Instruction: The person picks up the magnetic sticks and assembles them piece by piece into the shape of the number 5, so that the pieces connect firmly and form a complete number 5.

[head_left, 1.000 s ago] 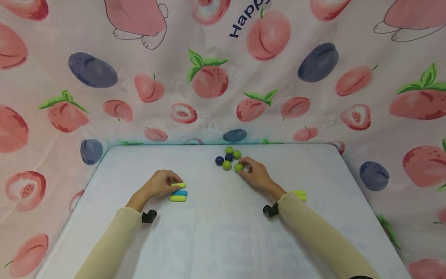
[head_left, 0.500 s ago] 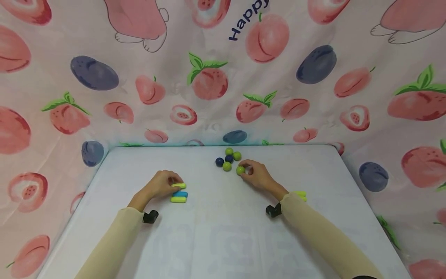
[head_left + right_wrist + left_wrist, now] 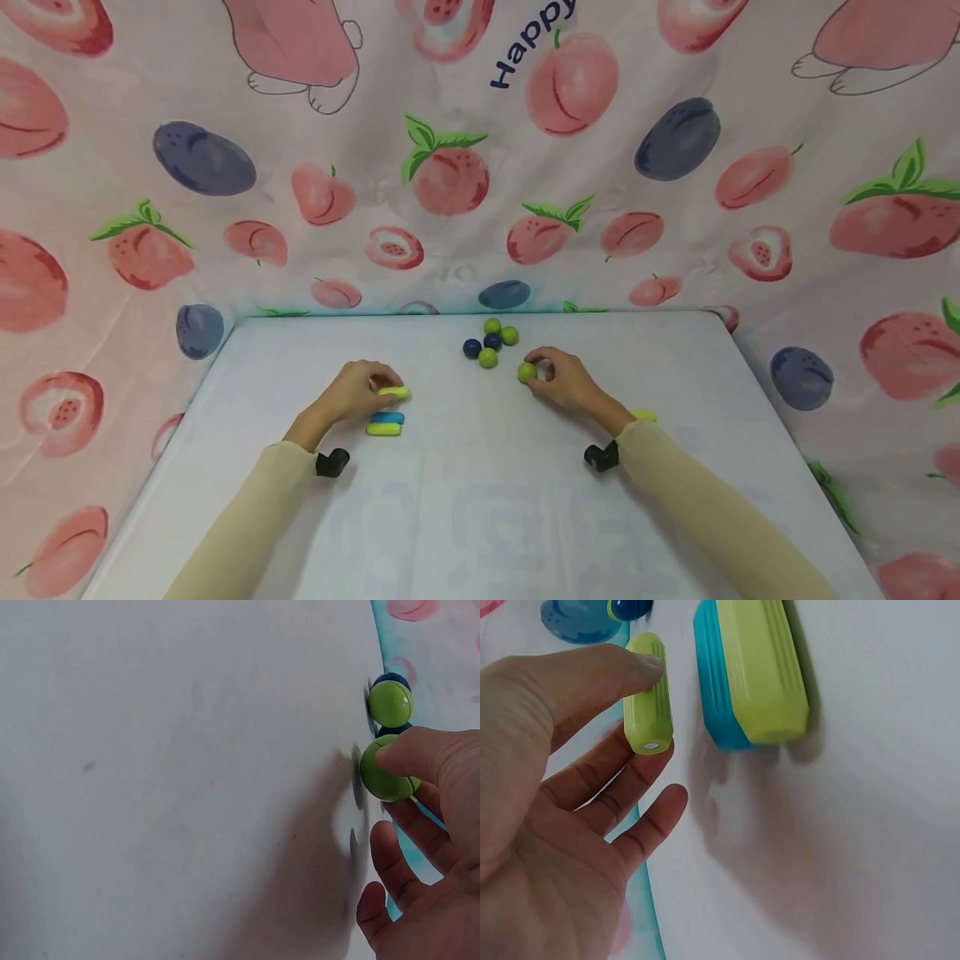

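My left hand [image 3: 358,387] pinches a yellow-green ridged building rod [image 3: 395,392] between thumb and fingers. A small pale dot shows on the rod's end in the left wrist view. Just nearer than that hand, a blue rod [image 3: 387,417] and another yellow-green rod [image 3: 384,430] lie side by side on the table. Farther right, my right hand [image 3: 567,382] holds a green ball [image 3: 527,372] between thumb and fingertips; its other fingers are spread in the right wrist view. Left of it sits a cluster of balls, several green [image 3: 488,357] and two dark blue [image 3: 472,348].
The white table [image 3: 465,500] ends at the back against a fruit-patterned curtain [image 3: 450,183]. Beyond the right wrist, a yellow-green rod [image 3: 645,415] shows partly behind the beige sleeve [image 3: 697,492]. Black cameras sit on the left wrist [image 3: 332,462] and right wrist [image 3: 602,457].
The right hand has drawn its green ball away from the cluster, to the right and nearer. The left hand has moved its rod off the blue one, farther back and slightly right.
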Available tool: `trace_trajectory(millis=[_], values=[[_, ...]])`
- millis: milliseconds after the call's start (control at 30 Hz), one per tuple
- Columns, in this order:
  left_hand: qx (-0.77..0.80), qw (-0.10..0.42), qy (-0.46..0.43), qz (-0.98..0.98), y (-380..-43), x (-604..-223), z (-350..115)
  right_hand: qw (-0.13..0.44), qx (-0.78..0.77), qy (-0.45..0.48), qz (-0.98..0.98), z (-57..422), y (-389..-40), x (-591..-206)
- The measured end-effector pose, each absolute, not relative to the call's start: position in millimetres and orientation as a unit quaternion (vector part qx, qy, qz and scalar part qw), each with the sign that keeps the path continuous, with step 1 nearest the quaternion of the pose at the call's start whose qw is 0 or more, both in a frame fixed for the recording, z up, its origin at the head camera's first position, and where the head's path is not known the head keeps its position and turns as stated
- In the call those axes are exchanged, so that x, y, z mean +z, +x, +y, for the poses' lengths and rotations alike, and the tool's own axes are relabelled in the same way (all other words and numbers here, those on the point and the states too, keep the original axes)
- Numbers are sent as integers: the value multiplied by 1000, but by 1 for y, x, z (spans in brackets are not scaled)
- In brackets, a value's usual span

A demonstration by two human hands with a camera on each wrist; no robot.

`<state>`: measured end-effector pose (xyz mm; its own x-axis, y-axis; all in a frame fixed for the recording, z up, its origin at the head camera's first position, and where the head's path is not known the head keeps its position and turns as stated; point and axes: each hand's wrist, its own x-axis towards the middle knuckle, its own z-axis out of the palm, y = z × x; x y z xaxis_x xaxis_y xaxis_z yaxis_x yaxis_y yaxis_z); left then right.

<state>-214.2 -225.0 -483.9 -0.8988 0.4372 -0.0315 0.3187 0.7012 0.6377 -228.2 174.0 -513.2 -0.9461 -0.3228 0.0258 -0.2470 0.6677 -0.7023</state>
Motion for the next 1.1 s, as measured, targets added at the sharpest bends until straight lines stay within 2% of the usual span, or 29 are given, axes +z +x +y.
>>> trace_trajectory(millis=[500,800,1100], values=[[360,85,246,896,-222,-483,-175,66,-382,-170,906,186,-219,-516],[378,79,282,878,-229,-488,-139,40,-384,-196,901,192,-212,-517],[391,71,301,867,-234,-492,-106,33,-375,-175,910,198,-211,-519]])
